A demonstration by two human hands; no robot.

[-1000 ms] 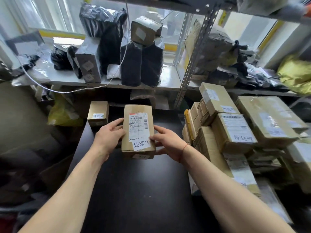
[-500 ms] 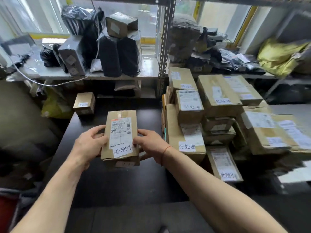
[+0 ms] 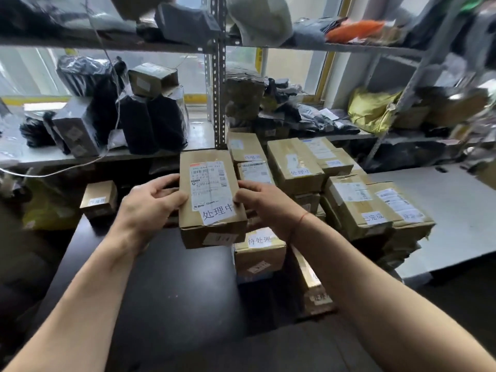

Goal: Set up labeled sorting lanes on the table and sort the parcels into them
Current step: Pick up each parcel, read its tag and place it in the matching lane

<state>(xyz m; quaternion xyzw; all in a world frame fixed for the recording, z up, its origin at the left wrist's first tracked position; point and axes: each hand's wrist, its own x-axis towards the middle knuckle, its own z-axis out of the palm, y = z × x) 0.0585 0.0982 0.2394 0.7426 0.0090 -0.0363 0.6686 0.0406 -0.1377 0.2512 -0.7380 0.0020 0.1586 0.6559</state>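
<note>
Head view: gripping the parcel (image 3: pixel 212 197) by both long edges, left hand (image 3: pixel 150 202) and right hand (image 3: pixel 261 204) each curled round a side, and carrying it raised above the dark counter (image 3: pixel 171 285). Keeping the handwritten label (image 3: pixel 218 214) facing up for reading. Steering clear of the stacked boxes (image 3: pixel 295 165) just beyond the right hand. Probably lowering flat into a lane apart from the small box (image 3: pixel 98 197) past the left hand.

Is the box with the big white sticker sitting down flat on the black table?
No, the box is held up above the black table, gripped by the left hand and the right hand on its sides.
</note>
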